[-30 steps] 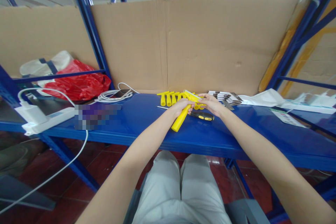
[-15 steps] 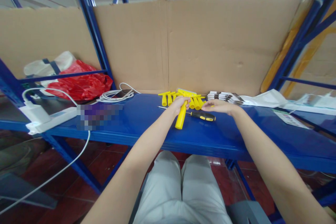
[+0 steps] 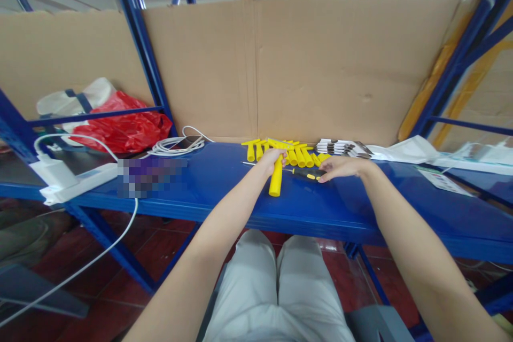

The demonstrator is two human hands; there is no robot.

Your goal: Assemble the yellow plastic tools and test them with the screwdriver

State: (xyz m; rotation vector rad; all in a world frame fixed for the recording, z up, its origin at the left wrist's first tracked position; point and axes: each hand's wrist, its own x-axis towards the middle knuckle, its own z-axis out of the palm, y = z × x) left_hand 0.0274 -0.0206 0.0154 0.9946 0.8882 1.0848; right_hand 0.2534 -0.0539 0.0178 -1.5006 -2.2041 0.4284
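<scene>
My left hand (image 3: pixel 271 161) is wrapped around the handle of a yellow scraper (image 3: pixel 276 181), its wide head turned away from me. At the butt end of a black-and-yellow screwdriver (image 3: pixel 306 173) is my right hand (image 3: pixel 340 168), its thumb and fingers closed around the handle. The screwdriver lies on the blue shelf, its shaft pointing left and passing behind the scraper. Several more yellow scrapers (image 3: pixel 300 156) lie in a row just behind, handles toward me.
A stack of folded black-and-white packets (image 3: pixel 340 147) lies behind my right hand, with white sheets (image 3: pixel 409 150) farther right. Coiled white cable (image 3: pixel 176 145), a red plastic bag (image 3: pixel 124 123) and a power strip (image 3: pixel 86 181) are at left. A cardboard panel (image 3: pixel 312 69) closes the back.
My right hand has come down from beside the row of scrapers onto the screwdriver's handle. The scraper in my left hand has tilted slightly; its head now looks narrower.
</scene>
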